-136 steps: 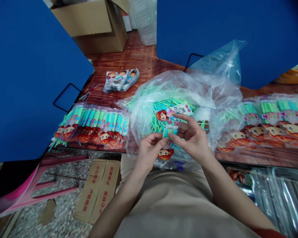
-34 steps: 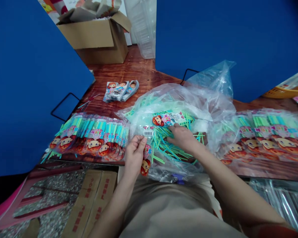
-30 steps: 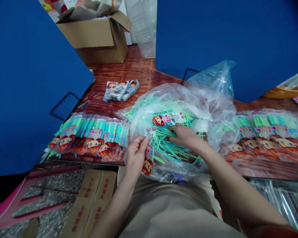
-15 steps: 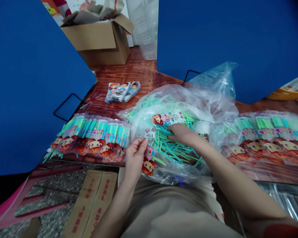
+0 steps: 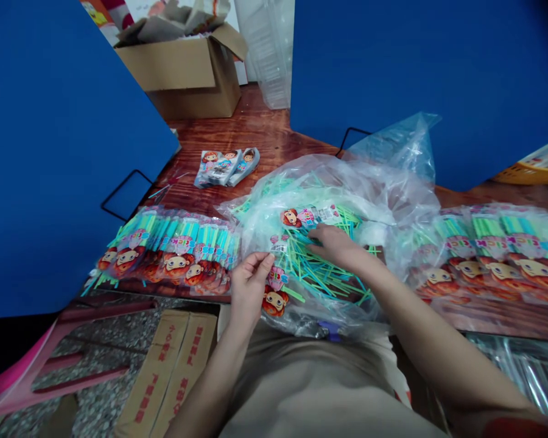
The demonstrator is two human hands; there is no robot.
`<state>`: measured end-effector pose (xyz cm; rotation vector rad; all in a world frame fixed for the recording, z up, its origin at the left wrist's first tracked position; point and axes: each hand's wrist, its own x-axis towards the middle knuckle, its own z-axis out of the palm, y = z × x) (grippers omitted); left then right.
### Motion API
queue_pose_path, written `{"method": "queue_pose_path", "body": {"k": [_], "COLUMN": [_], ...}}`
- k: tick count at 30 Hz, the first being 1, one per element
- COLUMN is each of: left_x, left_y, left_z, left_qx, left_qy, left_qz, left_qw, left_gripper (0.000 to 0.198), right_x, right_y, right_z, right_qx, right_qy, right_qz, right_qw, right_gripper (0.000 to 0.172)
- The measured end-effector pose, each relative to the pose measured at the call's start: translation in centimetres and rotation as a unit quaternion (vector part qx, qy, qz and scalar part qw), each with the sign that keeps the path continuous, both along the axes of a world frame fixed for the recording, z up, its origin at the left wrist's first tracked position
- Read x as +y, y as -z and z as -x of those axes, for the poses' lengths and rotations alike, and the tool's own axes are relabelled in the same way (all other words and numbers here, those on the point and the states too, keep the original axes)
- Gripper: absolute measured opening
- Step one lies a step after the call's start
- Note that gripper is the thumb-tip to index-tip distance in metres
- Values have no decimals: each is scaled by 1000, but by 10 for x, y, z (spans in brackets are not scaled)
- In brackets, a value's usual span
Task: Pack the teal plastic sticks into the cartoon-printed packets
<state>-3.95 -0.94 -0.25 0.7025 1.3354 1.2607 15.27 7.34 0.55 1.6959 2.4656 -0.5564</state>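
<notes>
— Your left hand (image 5: 249,283) pinches the edge of a printed bag (image 5: 278,278) between thumb and fingers. And your right hand (image 5: 335,246)?

— Your right hand is down in the loose straws (image 5: 319,274), fingers curled and pointing left; whether you have any straws gripped, I cannot tell.

— Where does the bag lie from you, then?

— Just right of your left fingertips and left of your right hand, with loose straws between. Its long axis runs roughly away from your body, barcode end farther off, printed character at the near end. Your left is the nearer hand to it, your right the nearer to the pile.

— How do the straws point?

— At mixed angles, many slanting across the bag's axis. You also have a second printed bag (image 5: 307,217) lying crosswise on them, just beyond your right fingers.

— What's under and around you?

— Clear plastic sheeting (image 5: 383,188) around the pile, on a reddish wooden table (image 5: 269,137). Filled packs (image 5: 178,246) lie on either side of you; a cardboard box (image 5: 173,68) sits at the back, between large blue panels (image 5: 64,140).
</notes>
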Motion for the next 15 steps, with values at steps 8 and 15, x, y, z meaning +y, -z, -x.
{"method": "queue_pose_path", "body": {"k": [8, 15], "left_x": [2, 3], "left_y": [-4, -4], "left_z": [-7, -15], "left_qx": [-16, -23], "left_qy": [29, 51], "left_qz": [3, 5], "left_qw": [999, 998], "left_gripper": [36, 34], "right_x": [-13, -28], "right_y": [30, 37], "right_z": [-36, -31], "right_qx": [315, 530], "right_qy": [137, 222], "right_qz": [-63, -81], "right_qw": [937, 814], "right_gripper": [44, 42]}}
